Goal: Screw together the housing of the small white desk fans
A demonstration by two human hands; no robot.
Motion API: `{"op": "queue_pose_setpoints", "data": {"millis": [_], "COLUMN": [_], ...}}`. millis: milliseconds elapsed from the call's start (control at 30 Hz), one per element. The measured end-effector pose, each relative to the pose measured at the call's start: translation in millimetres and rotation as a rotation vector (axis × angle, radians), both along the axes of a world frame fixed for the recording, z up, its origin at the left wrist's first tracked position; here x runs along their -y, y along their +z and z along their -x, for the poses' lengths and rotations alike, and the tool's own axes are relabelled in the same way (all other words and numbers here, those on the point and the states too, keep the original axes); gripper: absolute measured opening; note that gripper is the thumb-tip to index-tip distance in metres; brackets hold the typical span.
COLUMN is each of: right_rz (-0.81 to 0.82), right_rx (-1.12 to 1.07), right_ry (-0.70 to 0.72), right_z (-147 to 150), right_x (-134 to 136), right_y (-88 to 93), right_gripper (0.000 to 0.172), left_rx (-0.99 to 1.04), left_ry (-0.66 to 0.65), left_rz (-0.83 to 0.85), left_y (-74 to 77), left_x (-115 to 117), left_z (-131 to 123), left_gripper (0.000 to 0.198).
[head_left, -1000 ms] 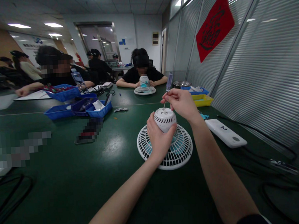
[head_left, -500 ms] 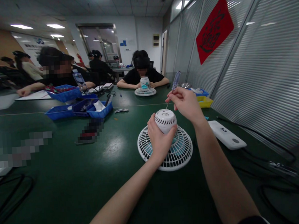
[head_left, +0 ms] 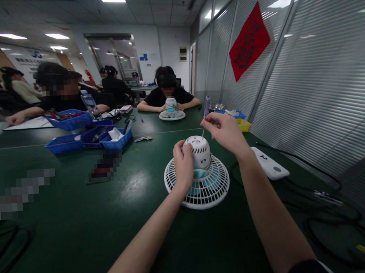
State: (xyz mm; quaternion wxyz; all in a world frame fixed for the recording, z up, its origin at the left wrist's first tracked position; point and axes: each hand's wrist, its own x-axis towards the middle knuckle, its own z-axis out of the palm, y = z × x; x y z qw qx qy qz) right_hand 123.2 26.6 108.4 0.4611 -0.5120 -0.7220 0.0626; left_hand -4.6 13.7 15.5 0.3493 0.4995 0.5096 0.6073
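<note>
A white fan [head_left: 206,197] lies grille-down on the green table, its rounded motor housing [head_left: 201,152] pointing up and pale blue blades showing through the grille. My left hand [head_left: 183,161] grips the left side of that housing, fingers and thumb curled against it. Above it, my right hand [head_left: 223,130] pinches a screwdriver [head_left: 207,106] with a clear purplish handle. The screwdriver stands nearly upright, its thin shaft reaching down to the top of the housing. Whether the tip sits in a screw is too small to tell.
Blue trays [head_left: 117,137] with parts stand at the back left, near a water bottle [head_left: 89,102]. A white power bank [head_left: 270,163] with cables lies to the right, a yellow tray [head_left: 244,125] behind it. Across the table a person holds a similar fan [head_left: 171,114].
My left hand has shifted from the housing's front to its left side, thumb withdrawn. The screwdriver now stands more upright in my right hand. The whole view has swung slightly.
</note>
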Motion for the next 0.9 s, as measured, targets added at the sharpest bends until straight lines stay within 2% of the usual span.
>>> {"op": "queue_pose_setpoints", "data": {"millis": [67,167,233,367,500,633,767,900], "right_rz": [0.004,0.020,0.013,-0.062,-0.078,-0.041,-0.036,-0.015], "right_rx": [-0.010,-0.017,-0.001,0.063,0.099,0.111,0.097,0.071], "right_ry": [0.007,0.028,0.032,-0.022,-0.065,-0.089,-0.061,-0.015], "right_z": [0.0,1.1,2.1,3.3,3.5,2.9,2.5,3.3], "right_x": [0.3,0.8,1.9,4.9,5.7,4.0,3.8,6.2], "right_y": [0.3,0.3,0.8,2.8,3.9,2.1,0.0,0.5], "right_gripper": [0.019,0.017,0.018,0.018,0.016,0.011,0.010,0.011], "left_rx": [-0.056,-0.188,-0.221,-0.432,-0.739,-0.922,-1.020,-1.049], "left_ry": [0.022,0.069,0.039,-0.139,-0.526,-0.592,-0.658,-0.665], "left_rz": [-0.044,-0.231,-0.286,-0.230,-0.118,-0.038,0.034,0.065], "left_y": [8.2,24.7,37.9,63.5,80.0,83.3,75.0,65.3], "left_x": [-0.4,2.3,5.2,10.8,15.8,17.4,13.7,8.3], "left_z": [4.9,14.2,22.2,42.0,58.6,65.1,64.7,60.5], "left_gripper": [0.027,0.029,0.022,0.017,0.019,0.023,0.014,0.011]}}
